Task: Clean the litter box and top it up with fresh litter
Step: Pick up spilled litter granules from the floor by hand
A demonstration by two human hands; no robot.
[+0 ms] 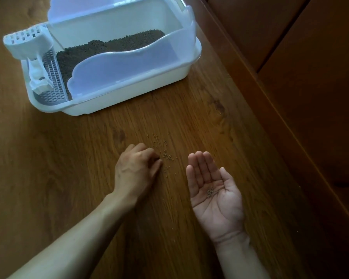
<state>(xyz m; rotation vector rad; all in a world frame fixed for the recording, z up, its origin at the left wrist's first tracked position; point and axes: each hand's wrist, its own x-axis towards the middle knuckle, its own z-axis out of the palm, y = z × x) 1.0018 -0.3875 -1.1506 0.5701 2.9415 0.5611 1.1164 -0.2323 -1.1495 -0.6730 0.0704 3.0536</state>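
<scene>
— Head view: where's the litter box (113,63)?

— At the far end of the wooden floor (48,158), dark litter (101,49) inside.

— The hands?

— Left hand (136,168), fingers curled, possibly pinching spilled granules (163,152). Right hand (214,190) lies flat, palm up, cradling a few pellets (211,192).
</scene>
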